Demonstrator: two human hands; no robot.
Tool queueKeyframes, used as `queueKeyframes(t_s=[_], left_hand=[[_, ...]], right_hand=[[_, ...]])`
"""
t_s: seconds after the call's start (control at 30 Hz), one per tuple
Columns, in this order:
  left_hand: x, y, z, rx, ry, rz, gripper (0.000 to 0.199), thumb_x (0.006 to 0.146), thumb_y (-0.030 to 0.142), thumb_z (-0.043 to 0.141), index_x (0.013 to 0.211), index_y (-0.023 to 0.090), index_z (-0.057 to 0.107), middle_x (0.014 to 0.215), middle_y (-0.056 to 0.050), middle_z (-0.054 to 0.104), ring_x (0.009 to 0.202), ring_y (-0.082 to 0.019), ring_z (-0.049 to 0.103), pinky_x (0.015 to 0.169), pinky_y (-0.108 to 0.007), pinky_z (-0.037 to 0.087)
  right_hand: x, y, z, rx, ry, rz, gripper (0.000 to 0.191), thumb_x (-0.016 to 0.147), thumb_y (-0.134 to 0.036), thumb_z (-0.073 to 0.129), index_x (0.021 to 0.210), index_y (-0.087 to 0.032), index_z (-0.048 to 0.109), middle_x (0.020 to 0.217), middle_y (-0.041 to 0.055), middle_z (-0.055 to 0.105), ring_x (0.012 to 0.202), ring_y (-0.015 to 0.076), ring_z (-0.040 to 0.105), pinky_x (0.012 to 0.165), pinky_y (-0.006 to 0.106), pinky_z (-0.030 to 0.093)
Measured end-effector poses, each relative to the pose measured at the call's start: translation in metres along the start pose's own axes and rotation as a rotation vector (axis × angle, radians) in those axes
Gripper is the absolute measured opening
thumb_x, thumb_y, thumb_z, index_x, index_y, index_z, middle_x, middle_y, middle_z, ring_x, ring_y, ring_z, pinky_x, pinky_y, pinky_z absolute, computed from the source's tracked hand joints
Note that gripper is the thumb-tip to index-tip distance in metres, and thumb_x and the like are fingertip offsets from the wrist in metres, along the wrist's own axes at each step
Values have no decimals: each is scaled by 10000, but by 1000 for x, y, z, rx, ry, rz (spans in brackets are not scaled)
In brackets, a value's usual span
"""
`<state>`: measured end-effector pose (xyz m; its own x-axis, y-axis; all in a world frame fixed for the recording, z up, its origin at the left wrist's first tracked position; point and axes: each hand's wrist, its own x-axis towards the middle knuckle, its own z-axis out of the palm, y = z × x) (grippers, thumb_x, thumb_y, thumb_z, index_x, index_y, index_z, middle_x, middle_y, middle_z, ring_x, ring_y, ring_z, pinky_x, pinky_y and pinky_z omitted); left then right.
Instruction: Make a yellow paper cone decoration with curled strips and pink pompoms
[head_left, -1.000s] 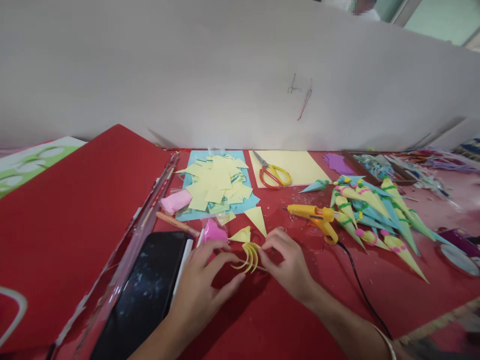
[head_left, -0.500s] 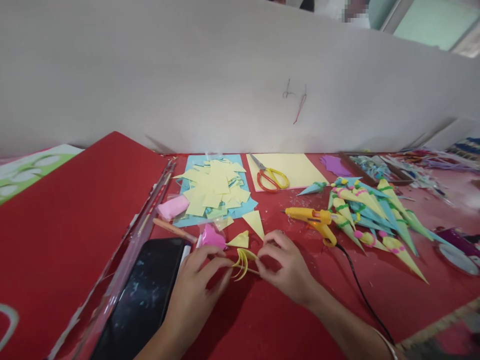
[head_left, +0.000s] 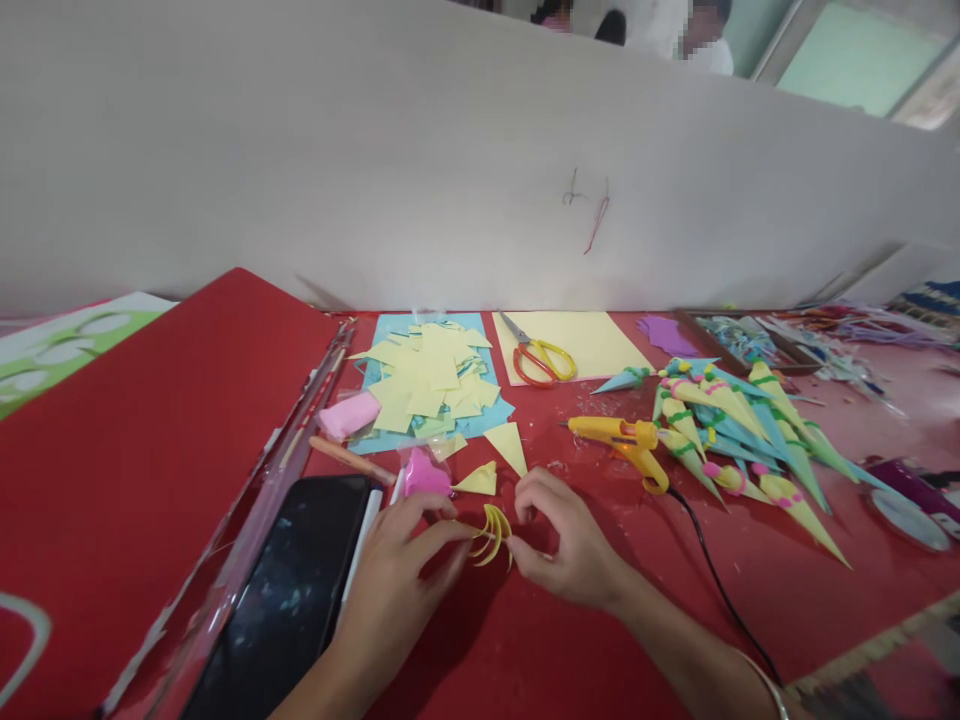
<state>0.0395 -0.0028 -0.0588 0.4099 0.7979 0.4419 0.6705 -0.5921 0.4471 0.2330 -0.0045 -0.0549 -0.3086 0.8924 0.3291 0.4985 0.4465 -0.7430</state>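
Thin curled yellow paper strips (head_left: 492, 535) hang between my hands over the red table. My left hand (head_left: 420, 555) pinches their left end between thumb and fingers. On the right side, my right hand (head_left: 555, 535) has thumb and forefinger bent and apart, the thumb tip at the strips' right edge. Just behind lies a folded yellow paper piece (head_left: 478, 480), with a flat yellow triangle (head_left: 508, 447) beyond it. Pink clay (head_left: 426, 474) in clear wrap sits by my left fingers.
A yellow glue gun (head_left: 615, 432) with a black cord lies right of my hands, beside piled paper cones (head_left: 795, 450). Behind are scissors (head_left: 541, 362) and cut yellow paper (head_left: 427, 370). A phone (head_left: 292, 590) lies left. A person (head_left: 709, 40) shows beyond the white partition.
My right thumb and forefinger have spread apart. The curled strips now sit slightly farther right and look more bunched. The view has shifted slightly.
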Motion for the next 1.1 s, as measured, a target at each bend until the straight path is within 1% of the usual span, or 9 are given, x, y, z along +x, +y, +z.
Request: queueKeyframes(t_s=[0.07,0.17,0.3,0.43,0.57,0.7,0.8,0.93,1.1], left_hand=[[0,0,1,-6,2,10,153,729,144,549,796,258,625,826,-19,558,766,-174,535,631,-296,439],[0,1,1,-5,9,29,143,738,148,543,793,253,623,819,-17,553,762,-170,534,632,-296,437],[1,2,-1,-3,30,25,148,756,155,519,829,246,610,833,-18,551,777,-167,537,660,-298,447],[1,4,-5,1,41,-12,160,766,176,505,893,236,582,878,-27,550,829,-170,543,724,-305,459],[3,5,-8,-13,39,-9,153,778,190,489,900,235,569,879,-26,551,828,-160,553,723,-283,470],[5,5,-9,-13,60,-5,133,781,208,486,886,229,565,873,-27,560,822,-161,560,718,-278,477],[5,2,-7,-15,29,-11,147,782,215,486,915,228,546,873,-22,576,818,-163,566,721,-289,480],[4,-6,-3,14,-47,-89,221,775,231,504,996,221,499,938,-28,588,868,-180,564,747,-318,477],[8,-9,-12,65,-194,-167,194,804,246,469,994,245,507,950,-6,592,838,-162,586,708,-270,474]], right_hand=[[0,0,1,-15,-35,5,122,675,-140,495,658,-196,388,717,-4,442,655,130,436,612,247,347],[0,1,2,-37,-35,17,122,686,-90,464,650,-190,403,732,0,453,662,125,442,620,241,342],[2,5,2,-42,22,43,130,701,-85,456,637,-185,405,713,-2,451,668,125,447,615,230,339],[3,11,-1,-114,94,144,133,720,-102,448,632,-185,395,666,-14,434,626,119,432,580,216,325],[3,13,-1,-271,45,239,146,711,-119,463,603,-184,390,607,-34,413,545,101,392,514,206,269],[3,15,1,-368,-26,248,135,714,-139,474,604,-183,409,620,-32,449,569,101,421,521,205,255],[3,16,2,-413,-56,242,140,726,-168,480,600,-183,420,632,-26,465,594,106,441,526,205,252],[4,16,1,-419,-44,241,120,734,-173,478,618,-183,447,648,-21,484,591,104,457,531,203,262],[3,12,-2,-390,-8,238,143,769,-231,473,635,-184,465,644,-23,491,571,102,460,530,204,272]])
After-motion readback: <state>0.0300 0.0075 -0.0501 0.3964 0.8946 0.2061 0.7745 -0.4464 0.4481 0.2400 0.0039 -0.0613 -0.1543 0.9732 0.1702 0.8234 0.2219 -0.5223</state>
